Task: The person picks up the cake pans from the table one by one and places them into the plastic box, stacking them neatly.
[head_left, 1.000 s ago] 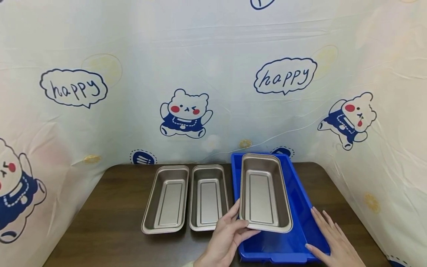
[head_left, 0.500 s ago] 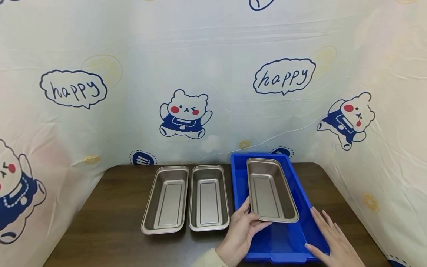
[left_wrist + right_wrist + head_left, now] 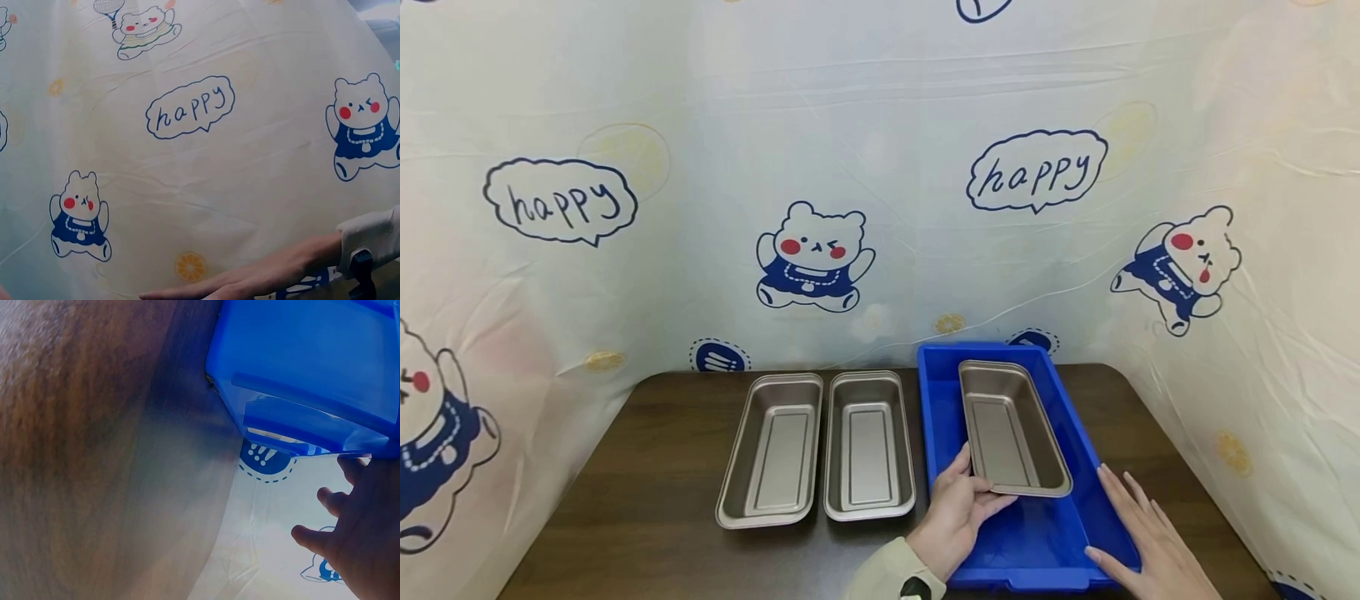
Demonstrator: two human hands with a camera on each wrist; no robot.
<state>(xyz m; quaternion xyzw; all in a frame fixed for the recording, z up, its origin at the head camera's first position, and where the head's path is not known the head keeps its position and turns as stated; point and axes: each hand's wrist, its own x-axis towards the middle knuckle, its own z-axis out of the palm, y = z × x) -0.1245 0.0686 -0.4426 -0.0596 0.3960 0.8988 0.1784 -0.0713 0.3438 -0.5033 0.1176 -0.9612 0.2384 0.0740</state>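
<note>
My left hand [image 3: 957, 515] grips the near left corner of a metal loaf pan [image 3: 1009, 433], thumb on the rim and fingers beneath it. This pan lies within the outline of a blue plastic tray [image 3: 1030, 579], towards its far end. My right hand [image 3: 1157, 537] rests with straight fingers on the tray's right rim, the thumb at its near right part. In the right wrist view the same right hand [image 3: 362, 531] touches the edge of the blue tray [image 3: 312, 356]. The left wrist view shows mostly the backdrop and, low down, the right hand and sleeve.
Two more loaf pans stand side by side left of the tray: a left pan [image 3: 775, 454] and a middle pan [image 3: 869, 450]. All sit on a dark wooden table [image 3: 647, 467]. A printed cloth backdrop [image 3: 887, 125] hangs behind it and along both sides.
My left hand has moved the loaf pan rightwards, away and down into the tray. The right hand has stayed on the tray's right rim.
</note>
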